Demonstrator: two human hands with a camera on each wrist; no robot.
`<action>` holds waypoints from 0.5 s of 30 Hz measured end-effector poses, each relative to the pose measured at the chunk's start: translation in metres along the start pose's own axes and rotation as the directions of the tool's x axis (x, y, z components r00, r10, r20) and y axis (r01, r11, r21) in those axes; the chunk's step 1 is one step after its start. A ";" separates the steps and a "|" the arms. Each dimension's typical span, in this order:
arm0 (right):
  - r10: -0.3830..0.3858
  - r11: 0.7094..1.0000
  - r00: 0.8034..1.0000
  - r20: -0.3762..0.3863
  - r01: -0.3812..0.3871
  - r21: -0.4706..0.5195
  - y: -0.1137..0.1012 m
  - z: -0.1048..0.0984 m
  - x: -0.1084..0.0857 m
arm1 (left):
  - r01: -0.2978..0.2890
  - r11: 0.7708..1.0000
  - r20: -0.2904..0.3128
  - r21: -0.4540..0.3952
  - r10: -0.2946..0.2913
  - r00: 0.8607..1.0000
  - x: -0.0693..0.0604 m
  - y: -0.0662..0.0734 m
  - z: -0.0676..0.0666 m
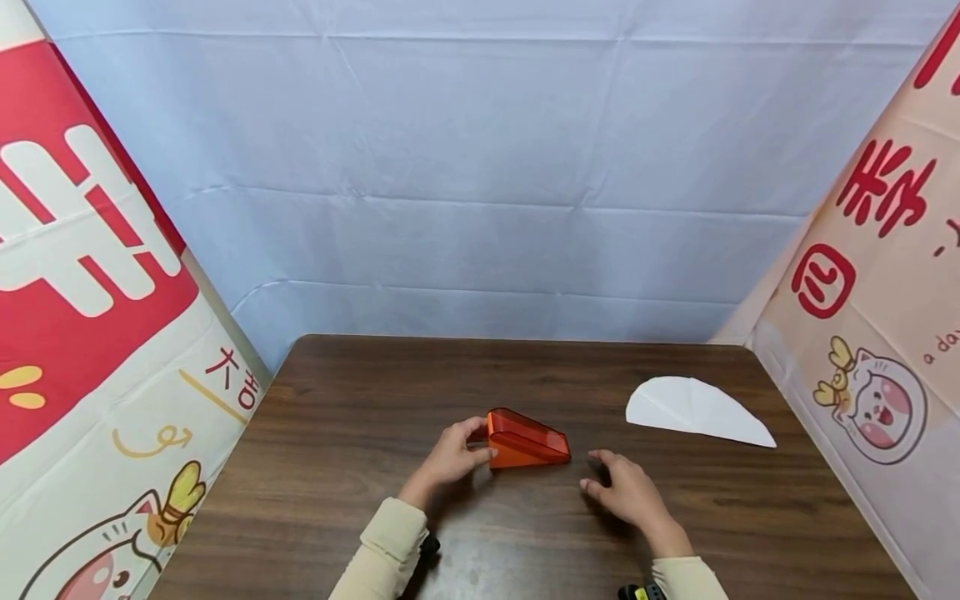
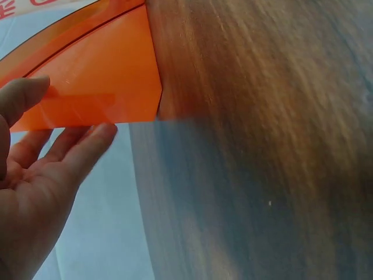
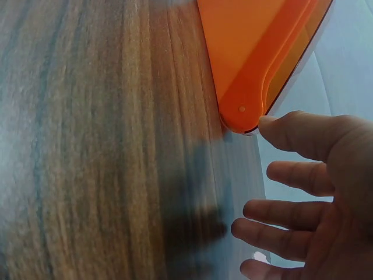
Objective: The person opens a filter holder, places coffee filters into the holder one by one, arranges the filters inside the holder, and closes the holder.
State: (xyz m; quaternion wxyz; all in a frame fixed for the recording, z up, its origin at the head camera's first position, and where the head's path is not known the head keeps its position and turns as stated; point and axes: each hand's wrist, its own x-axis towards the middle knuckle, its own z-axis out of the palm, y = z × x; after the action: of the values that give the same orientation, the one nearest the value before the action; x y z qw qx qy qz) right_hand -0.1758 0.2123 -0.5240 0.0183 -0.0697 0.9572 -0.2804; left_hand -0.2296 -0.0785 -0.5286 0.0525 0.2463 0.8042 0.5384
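Observation:
An orange wedge-shaped case [image 1: 525, 440] with a see-through red lid stands on the brown table, its tall end to the left and its narrow end to the right. My left hand [image 1: 453, 454] holds the tall end, thumb on the near side and fingers around the end. In the left wrist view that thumb and the fingers of the left hand [image 2: 52, 169] lie at the case [image 2: 105, 76]. Just right of the narrow end is my right hand [image 1: 626, 493], fingers spread, holding nothing. The right wrist view has the right hand [image 3: 315, 192] beside the case's rounded tip [image 3: 242, 111].
A white folded paper [image 1: 693, 408], roughly half-round, lies on the table [image 1: 360, 392] at the back right. Pale cloth hangs behind the table, and printed cloths with red lettering and cartoon figures hang at both sides.

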 end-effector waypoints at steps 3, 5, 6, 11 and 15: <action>0.001 1.000 1.000 0.005 -0.001 0.003 -0.001 0.000 0.000 | 0.011 1.000 0.010 0.001 -0.011 1.000 0.000 0.001 -0.001; 0.000 1.000 1.000 0.006 0.000 0.008 -0.002 -0.001 0.000 | 0.009 1.000 0.007 0.028 -0.009 1.000 0.000 0.002 -0.002; 0.000 1.000 1.000 0.004 0.000 0.013 -0.003 -0.002 0.000 | 0.012 0.999 0.002 0.044 -0.012 1.000 -0.001 0.003 -0.003; 0.004 0.999 1.000 -0.010 -0.004 0.034 -0.008 -0.008 0.001 | 0.026 0.992 -0.032 0.124 -0.022 0.999 -0.003 0.009 -0.008; 0.004 0.999 1.000 -0.017 -0.003 0.043 -0.014 -0.011 0.004 | 0.043 0.992 -0.062 0.120 -0.036 0.997 -0.004 0.010 -0.010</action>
State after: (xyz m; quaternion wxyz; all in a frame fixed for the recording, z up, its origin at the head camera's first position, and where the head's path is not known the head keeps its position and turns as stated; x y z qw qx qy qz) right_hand -0.1786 0.2060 -0.5073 0.0120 -0.0651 0.9512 -0.3013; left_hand -0.2257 -0.0858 -0.5164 0.0240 0.2168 0.8414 0.4945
